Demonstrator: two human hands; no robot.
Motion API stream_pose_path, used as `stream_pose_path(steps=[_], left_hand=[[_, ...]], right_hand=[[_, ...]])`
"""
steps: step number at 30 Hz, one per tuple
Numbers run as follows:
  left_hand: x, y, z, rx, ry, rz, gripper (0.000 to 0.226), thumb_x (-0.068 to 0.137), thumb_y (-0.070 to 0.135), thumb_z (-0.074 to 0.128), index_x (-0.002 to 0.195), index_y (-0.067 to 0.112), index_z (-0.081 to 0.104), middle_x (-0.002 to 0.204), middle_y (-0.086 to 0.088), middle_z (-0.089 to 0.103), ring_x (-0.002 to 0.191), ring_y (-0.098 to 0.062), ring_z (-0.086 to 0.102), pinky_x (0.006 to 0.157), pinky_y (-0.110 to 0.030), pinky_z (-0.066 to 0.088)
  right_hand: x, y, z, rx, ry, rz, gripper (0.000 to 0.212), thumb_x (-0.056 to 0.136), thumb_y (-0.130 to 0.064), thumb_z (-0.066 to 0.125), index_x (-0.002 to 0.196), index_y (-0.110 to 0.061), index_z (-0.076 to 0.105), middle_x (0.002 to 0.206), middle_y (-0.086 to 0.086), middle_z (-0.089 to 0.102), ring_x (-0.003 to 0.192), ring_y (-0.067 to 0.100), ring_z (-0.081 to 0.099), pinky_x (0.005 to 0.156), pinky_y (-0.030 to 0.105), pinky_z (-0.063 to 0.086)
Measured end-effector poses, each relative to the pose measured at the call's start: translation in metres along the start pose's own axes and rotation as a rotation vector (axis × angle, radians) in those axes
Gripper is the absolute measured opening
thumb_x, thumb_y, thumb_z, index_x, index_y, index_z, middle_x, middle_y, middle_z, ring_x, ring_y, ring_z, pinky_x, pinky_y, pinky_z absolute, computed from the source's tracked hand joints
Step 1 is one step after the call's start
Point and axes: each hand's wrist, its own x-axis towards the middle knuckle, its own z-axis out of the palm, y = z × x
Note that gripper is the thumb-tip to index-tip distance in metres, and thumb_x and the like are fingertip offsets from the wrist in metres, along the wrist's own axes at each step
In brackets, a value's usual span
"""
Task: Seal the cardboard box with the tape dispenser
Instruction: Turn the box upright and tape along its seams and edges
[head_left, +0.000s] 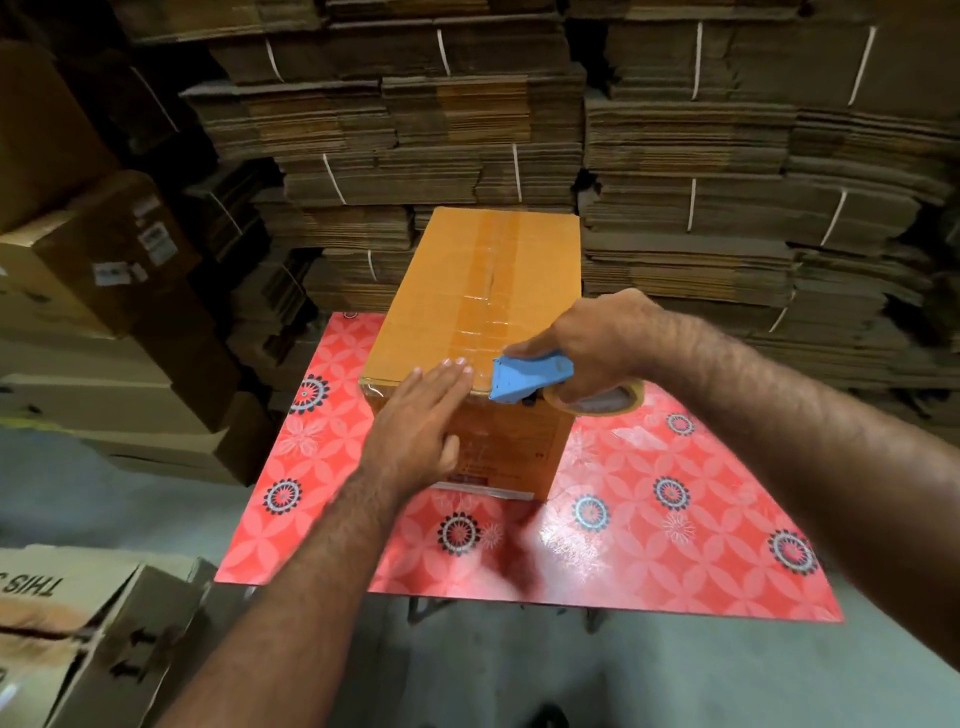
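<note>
A tall orange cardboard box (447, 291) stands on a red patterned table (649, 545). A strip of clear tape (485, 280) runs along its top seam to the near edge. My right hand (597, 338) grips a blue tape dispenser (530, 376) with a tan tape roll, held at the box's near top edge. My left hand (426, 421) lies flat over the near top corner and front face, fingers together, pressing the tape end.
Bundled flat cardboard sheets (701, 156) are stacked high behind the table. Brown cartons (119, 291) pile up at the left, and an open carton (67, 623) sits at the lower left. Grey floor surrounds the table.
</note>
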Motion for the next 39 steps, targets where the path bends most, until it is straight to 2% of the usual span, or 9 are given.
stream_pose_path(steps=[4, 11, 14, 18, 21, 24, 27, 33, 39], left_hand=[[-0.002, -0.001, 0.003, -0.049, 0.007, -0.023, 0.087, 0.062, 0.02, 0.053, 0.148, 0.01, 0.045, 0.155, -0.007, 0.043, 0.144, -0.023, 0.039, 0.119, -0.047, 0.029], [-0.001, 0.006, -0.003, -0.025, -0.03, -0.062, 0.085, 0.065, 0.028, 0.047, 0.149, 0.011, 0.045, 0.156, -0.005, 0.041, 0.146, -0.02, 0.035, 0.122, -0.044, 0.023], [0.004, 0.017, -0.007, -0.014, -0.037, -0.09, 0.085, 0.067, 0.034, 0.045, 0.148, 0.007, 0.045, 0.156, -0.009, 0.041, 0.147, -0.023, 0.034, 0.122, -0.045, 0.021], [0.02, 0.033, -0.009, -0.098, -0.084, -0.028, 0.09, 0.067, 0.026, 0.051, 0.152, 0.004, 0.035, 0.162, -0.012, 0.029, 0.151, -0.024, 0.024, 0.124, -0.043, 0.016], [0.024, 0.044, -0.005, -0.13, -0.109, -0.082, 0.091, 0.065, 0.023, 0.051, 0.152, 0.002, 0.035, 0.161, -0.014, 0.029, 0.151, -0.025, 0.024, 0.125, -0.038, 0.009], [0.018, 0.043, 0.0, -0.106, -0.107, -0.089, 0.095, 0.063, 0.021, 0.054, 0.153, 0.003, 0.031, 0.163, -0.013, 0.026, 0.152, -0.024, 0.021, 0.125, -0.037, 0.005], [0.018, 0.041, 0.001, -0.091, -0.108, -0.092, 0.096, 0.064, 0.02, 0.055, 0.156, 0.006, 0.027, 0.165, -0.009, 0.021, 0.153, -0.021, 0.017, 0.125, -0.038, 0.006], [0.015, 0.037, 0.008, -0.033, -0.083, -0.075, 0.093, 0.064, 0.018, 0.058, 0.153, 0.008, 0.035, 0.162, -0.008, 0.03, 0.15, -0.022, 0.027, 0.124, -0.042, 0.018], [0.016, 0.04, 0.008, -0.053, -0.077, -0.108, 0.092, 0.065, 0.019, 0.057, 0.154, 0.011, 0.036, 0.162, -0.006, 0.031, 0.149, -0.021, 0.027, 0.124, -0.041, 0.016]], right_hand=[[-0.025, 0.023, 0.015, 0.021, 0.026, 0.052, 0.073, 0.076, -0.068, 0.05, 0.137, -0.073, 0.009, 0.112, -0.014, 0.063, 0.096, 0.018, 0.062, 0.062, 0.032, 0.051], [-0.039, 0.019, 0.044, 0.062, 0.076, 0.082, 0.074, 0.079, -0.068, 0.051, 0.139, -0.071, 0.007, 0.127, -0.016, 0.06, 0.113, 0.018, 0.06, 0.077, 0.038, 0.056], [-0.036, 0.018, 0.043, 0.048, 0.089, 0.086, 0.072, 0.079, -0.067, 0.05, 0.139, -0.07, 0.01, 0.127, -0.015, 0.06, 0.111, 0.018, 0.061, 0.075, 0.036, 0.055], [-0.032, 0.02, 0.043, 0.025, 0.084, 0.084, 0.07, 0.08, -0.068, 0.049, 0.139, -0.07, 0.012, 0.127, -0.014, 0.06, 0.11, 0.019, 0.061, 0.07, 0.033, 0.051], [-0.028, 0.022, 0.045, 0.034, 0.083, 0.074, 0.072, 0.079, -0.068, 0.051, 0.139, -0.07, 0.013, 0.13, -0.015, 0.059, 0.112, 0.019, 0.061, 0.067, 0.031, 0.046], [-0.024, 0.026, 0.05, 0.066, 0.089, 0.046, 0.073, 0.077, -0.068, 0.05, 0.139, -0.072, 0.01, 0.128, -0.013, 0.06, 0.111, 0.02, 0.061, 0.068, 0.031, 0.049], [-0.021, 0.03, 0.054, 0.074, 0.107, 0.019, 0.073, 0.077, -0.069, 0.05, 0.138, -0.072, 0.009, 0.125, -0.013, 0.061, 0.109, 0.02, 0.062, 0.067, 0.032, 0.05], [-0.031, 0.042, 0.062, 0.073, 0.197, -0.059, 0.074, 0.079, -0.072, 0.048, 0.14, -0.07, 0.006, 0.115, -0.014, 0.064, 0.103, 0.018, 0.063, 0.064, 0.03, 0.051], [-0.061, 0.064, 0.077, 0.069, 0.26, -0.048, 0.075, 0.081, -0.075, 0.044, 0.141, -0.068, 0.001, 0.109, -0.016, 0.063, 0.1, 0.014, 0.062, 0.059, 0.026, 0.048]])
